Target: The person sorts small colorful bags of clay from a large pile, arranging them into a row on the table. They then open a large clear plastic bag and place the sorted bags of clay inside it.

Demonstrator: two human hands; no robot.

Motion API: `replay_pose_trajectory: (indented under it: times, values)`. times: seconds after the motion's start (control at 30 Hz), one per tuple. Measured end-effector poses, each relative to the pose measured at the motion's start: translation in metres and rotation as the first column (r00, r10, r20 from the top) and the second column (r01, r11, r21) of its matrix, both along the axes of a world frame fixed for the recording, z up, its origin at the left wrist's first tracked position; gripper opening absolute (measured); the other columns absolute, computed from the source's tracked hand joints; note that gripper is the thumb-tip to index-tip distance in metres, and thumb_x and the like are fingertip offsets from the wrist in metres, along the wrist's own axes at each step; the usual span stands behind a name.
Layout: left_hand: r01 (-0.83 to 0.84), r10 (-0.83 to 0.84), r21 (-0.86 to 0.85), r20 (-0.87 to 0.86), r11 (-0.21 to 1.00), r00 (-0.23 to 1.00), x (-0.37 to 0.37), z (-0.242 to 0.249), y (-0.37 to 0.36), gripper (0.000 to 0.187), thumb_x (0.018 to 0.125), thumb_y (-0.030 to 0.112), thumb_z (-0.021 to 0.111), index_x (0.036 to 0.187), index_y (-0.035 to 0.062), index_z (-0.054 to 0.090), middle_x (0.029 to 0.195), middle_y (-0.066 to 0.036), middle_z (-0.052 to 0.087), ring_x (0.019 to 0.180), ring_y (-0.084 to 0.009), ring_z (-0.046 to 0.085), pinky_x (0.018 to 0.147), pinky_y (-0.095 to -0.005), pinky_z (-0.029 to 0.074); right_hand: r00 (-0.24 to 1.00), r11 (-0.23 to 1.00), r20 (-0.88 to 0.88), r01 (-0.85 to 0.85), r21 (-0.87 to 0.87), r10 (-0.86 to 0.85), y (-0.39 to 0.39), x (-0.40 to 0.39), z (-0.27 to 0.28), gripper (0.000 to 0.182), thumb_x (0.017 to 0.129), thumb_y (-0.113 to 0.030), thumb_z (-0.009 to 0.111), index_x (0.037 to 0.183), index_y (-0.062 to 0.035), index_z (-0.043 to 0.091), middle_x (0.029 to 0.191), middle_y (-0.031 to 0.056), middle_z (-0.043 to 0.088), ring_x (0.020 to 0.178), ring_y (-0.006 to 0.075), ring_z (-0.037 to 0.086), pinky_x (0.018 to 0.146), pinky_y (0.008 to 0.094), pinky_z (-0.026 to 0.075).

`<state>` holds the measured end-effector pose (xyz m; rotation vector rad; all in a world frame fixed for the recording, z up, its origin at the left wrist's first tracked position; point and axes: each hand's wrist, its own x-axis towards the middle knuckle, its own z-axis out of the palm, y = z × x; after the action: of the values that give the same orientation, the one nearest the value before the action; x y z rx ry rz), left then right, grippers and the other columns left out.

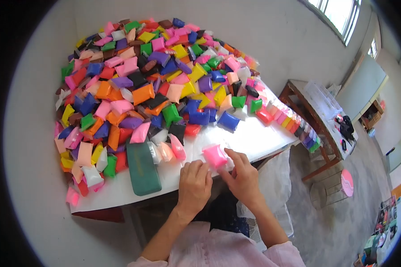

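A pink sachet [214, 155] with a clear wrapper edge sits at the front edge of the white table [173, 175], between my two hands. The thumb and index finger of my right hand [243, 179] close on its right side. My left hand [194, 186] is at its lower left, with the fingers curled and close together; whatever they may hold is hidden beneath them. Just beyond my left hand a pink packet [177, 147] leans in a short row with a peach packet [166, 152] and a white packet [155, 152], beside a dark green case [143, 171].
A large heap of colourful packets [133, 89] covers the table's back and left. A line of packets [294, 122] runs along the right edge. To the right stand a wooden desk [307, 107] with a clear plastic bin [323, 98] and a pink-topped stool [346, 182].
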<state>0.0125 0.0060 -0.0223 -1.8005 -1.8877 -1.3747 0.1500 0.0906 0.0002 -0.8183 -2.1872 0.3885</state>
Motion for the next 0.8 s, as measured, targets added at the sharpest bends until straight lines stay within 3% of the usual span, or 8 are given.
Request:
replay_pose_trajectory:
  times: [0.2,0.23,0.4,0.53,0.7,0.8]
  values:
    - [-0.034,0.034,0.007,-0.009,0.999,0.999,0.0,-0.002,0.004,0.021,0.082,0.004,0.061,0.102,-0.0004,0.06,0.099,-0.014,0.056,0.088,-0.0327,0.054,0.079,-0.0438,0.044,0.988,0.996,0.156,-0.025,0.091,0.01,0.014,-0.021,0.003,0.044,0.08,-0.024,0.074,0.119,-0.0099,0.06,0.099,0.0144,0.064,0.081,0.031,0.067,0.065,0.0393,0.054]
    - [-0.026,0.026,0.021,0.026,0.999,0.999,0.0,-0.003,0.004,0.021,0.081,0.004,0.061,0.102,-0.0005,0.061,0.099,-0.014,0.057,0.088,-0.0328,0.054,0.078,-0.0438,0.044,0.995,0.999,0.097,-0.041,0.025,0.039,0.014,-0.022,0.004,0.041,0.079,-0.025,0.074,0.115,-0.0092,0.062,0.098,0.0143,0.064,0.081,0.0309,0.067,0.065,0.0395,0.054]
    - [-0.061,0.058,0.045,0.063,0.997,0.996,0.002,0.003,0.007,0.015,0.08,0.001,0.064,0.095,-0.0012,0.065,0.093,-0.015,0.06,0.084,-0.0343,0.058,0.075,-0.0429,0.046,0.996,0.992,0.044,0.074,0.099,-0.079,0.025,-0.034,0.005,0.04,0.079,-0.025,0.075,0.112,-0.0072,0.062,0.096,0.0137,0.063,0.079,0.0309,0.067,0.063,0.0396,0.053]
    - [-0.097,0.097,0.037,0.011,0.995,0.995,0.005,0.0,0.01,0.012,0.079,0.002,0.066,0.091,0.0006,0.065,0.091,-0.012,0.058,0.082,-0.0316,0.058,0.072,-0.0412,0.045,0.994,0.98,0.015,0.1,0.169,-0.104,0.053,-0.049,0.012,0.038,0.08,-0.025,0.074,0.111,-0.0076,0.06,0.096,0.0133,0.062,0.079,0.0317,0.066,0.062,0.0419,0.052]
    - [-0.193,0.21,0.107,-0.182,0.975,0.96,0.005,-0.018,0.017,0.018,0.073,0.007,0.066,0.091,0.0048,0.064,0.091,-0.008,0.059,0.074,-0.0264,0.055,0.064,-0.0393,0.041,0.983,0.962,0.041,0.168,0.213,-0.18,0.096,-0.077,0.019,0.036,0.081,-0.023,0.073,0.109,-0.0064,0.058,0.099,0.0144,0.064,0.081,0.0338,0.066,0.066,0.043,0.052]
    - [-0.208,0.235,0.131,-0.245,0.969,0.941,0.004,-0.023,0.017,0.019,0.072,0.011,0.065,0.091,0.0055,0.063,0.092,-0.007,0.059,0.07,-0.0247,0.053,0.061,-0.0384,0.039,0.968,0.957,0.133,0.177,0.231,-0.212,0.119,-0.086,0.008,0.033,0.084,-0.023,0.071,0.108,-0.0052,0.058,0.105,0.015,0.062,0.084,0.0336,0.066,0.07,0.0428,0.052]
